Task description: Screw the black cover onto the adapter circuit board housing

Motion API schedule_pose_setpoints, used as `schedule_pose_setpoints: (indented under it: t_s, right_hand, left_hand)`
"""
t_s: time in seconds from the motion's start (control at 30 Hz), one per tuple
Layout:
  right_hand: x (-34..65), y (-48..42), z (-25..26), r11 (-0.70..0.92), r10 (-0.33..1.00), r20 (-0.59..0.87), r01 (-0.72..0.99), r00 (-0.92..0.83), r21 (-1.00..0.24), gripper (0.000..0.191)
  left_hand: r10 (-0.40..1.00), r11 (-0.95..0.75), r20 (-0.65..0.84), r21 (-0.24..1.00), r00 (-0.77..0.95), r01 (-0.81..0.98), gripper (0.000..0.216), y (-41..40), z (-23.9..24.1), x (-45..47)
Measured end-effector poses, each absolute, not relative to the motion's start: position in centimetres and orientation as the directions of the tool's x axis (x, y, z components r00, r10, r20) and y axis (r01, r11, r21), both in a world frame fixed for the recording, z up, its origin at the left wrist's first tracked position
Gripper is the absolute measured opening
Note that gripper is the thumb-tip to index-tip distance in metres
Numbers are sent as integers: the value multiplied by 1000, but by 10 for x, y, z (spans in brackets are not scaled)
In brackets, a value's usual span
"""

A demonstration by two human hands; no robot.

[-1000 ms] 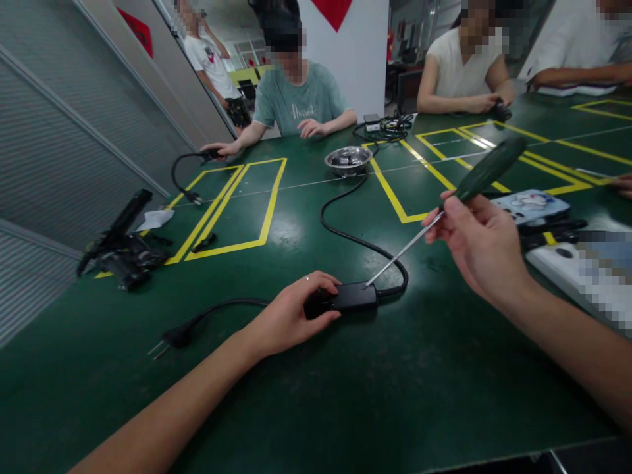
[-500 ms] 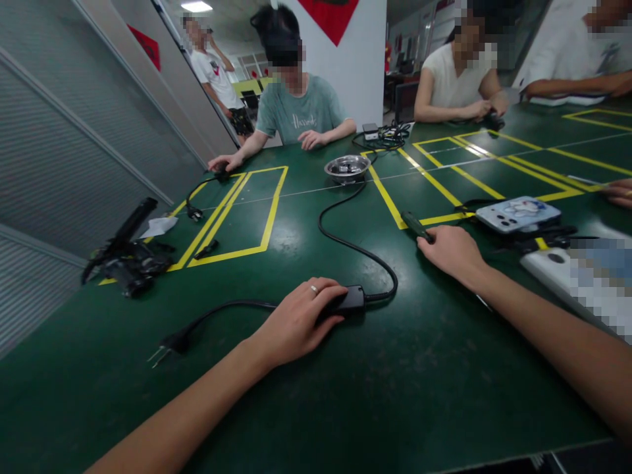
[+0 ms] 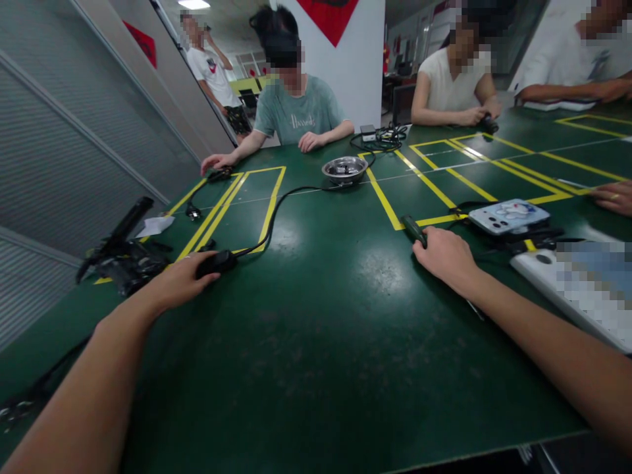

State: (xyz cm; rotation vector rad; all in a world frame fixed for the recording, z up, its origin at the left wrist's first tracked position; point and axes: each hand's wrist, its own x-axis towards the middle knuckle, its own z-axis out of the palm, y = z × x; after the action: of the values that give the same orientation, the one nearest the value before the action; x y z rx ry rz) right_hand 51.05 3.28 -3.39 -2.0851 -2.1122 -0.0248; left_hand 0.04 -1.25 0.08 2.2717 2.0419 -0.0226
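The left hand [image 3: 180, 282] grasps the black power adapter [image 3: 217, 263] on the green bench [image 3: 320, 342], left of the steel bowl [image 3: 344, 168]. The right hand [image 3: 444, 253] rests, fingers curled over the screwdriver [image 3: 412, 228], right of that bowl.

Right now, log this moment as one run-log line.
left hand: on power adapter | right hand: on screwdriver | steel bowl: beyond, on table

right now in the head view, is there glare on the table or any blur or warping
In the head view, overhead light leaves pale glare patches on the green table, near its middle. The wide lens bows the yellow tape lines and stretches both forearms at the frame edges. The left hand on the black adapter looks slightly soft; faces are pixelated.
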Motion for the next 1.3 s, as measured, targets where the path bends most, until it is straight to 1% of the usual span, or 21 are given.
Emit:
schedule_pose_setpoints:
  t_s: [0.2,0.3,0.43,0.5,0.53,0.57,0.6,0.63,0.67,0.73,0.77,0.8,0.83,0.87,0.9,1.0,1.07,1.13,1.17,1.23,1.3]
  right_hand:
    - [509,29,-29,14,990,144,999,-9,-35,43]
    - [509,29,-29,14,990,143,1000,-11,-25,43]
    - [510,27,-30,14,989,150,1000,-11,-19,42]
    - [510,24,-28,21,978,207,1000,-21,0,43]
    - [509,22,-27,37,965,259,999,-38,7,44]
    - [506,19,-25,71,945,319,997,-68,1,44]
    - [503,15,-23,132,920,375,991,-111,-31,44]
    - [498,10,-22,220,896,413,970,-162,-99,44]
    - [491,4,-21,326,878,427,923,-216,-203,42]
    - [477,-10,-20,506,855,385,726,-349,-465,43]
    - [470,-18,-20,550,835,343,608,-431,-573,47]
    - [464,-26,-21,569,803,307,503,-512,-650,55]
    - [458,-33,-23,574,763,273,419,-585,-704,64]
    - [453,-40,-24,569,730,255,358,-634,-741,69]
    - [450,-45,-25,557,710,244,315,-660,-769,69]
    - [444,-52,-29,449,733,196,247,-651,-858,53]
    - [443,-50,-31,310,755,129,176,-642,-934,46]
    - [444,-46,-31,126,751,63,49,-657,-991,45]
    - [445,-44,-30,33,752,44,-30,-658,-999,44]
    - [448,-38,-28,-126,780,17,-183,-625,-975,41]
    - [453,-32,-25,-222,820,-17,-291,-572,-931,36]
  left_hand:
    - [997,-51,-58,87,56,995,74,-12,-5,-11]
    - [999,-19,-47,102,24,995,81,-10,-5,-19]
    - [1000,4,-30,90,-2,996,78,-10,1,-20]
    - [1000,21,2,48,-21,999,74,-12,9,-5]
    - [999,35,21,25,-35,999,73,-13,13,7]
    - [1000,12,28,13,-13,1000,72,-15,16,22]
    - [998,-38,40,18,37,999,68,-18,18,40]
    - [996,-79,49,27,78,997,65,-22,18,61]
    - [990,-134,60,36,131,990,63,-27,18,83]
    - [957,-284,67,41,281,958,59,-39,13,126]
    - [929,-369,42,68,367,927,56,-46,10,146]
    - [895,-444,20,109,445,889,53,-53,6,163]
    - [862,-503,19,141,506,852,50,-59,2,178]
    - [835,-545,22,167,550,821,48,-65,-2,190]
    - [813,-574,21,191,582,796,47,-70,-5,198]
    - [792,-597,22,233,610,767,48,-78,-11,211]
    - [781,-606,15,258,624,752,52,-79,-12,212]
    - [757,-628,7,284,653,725,61,-79,-11,209]
    - [745,-640,8,290,667,712,66,-77,-10,207]
    - [744,-646,20,278,668,711,70,-73,-6,197]
    - [777,-619,37,227,628,752,64,-65,-1,181]
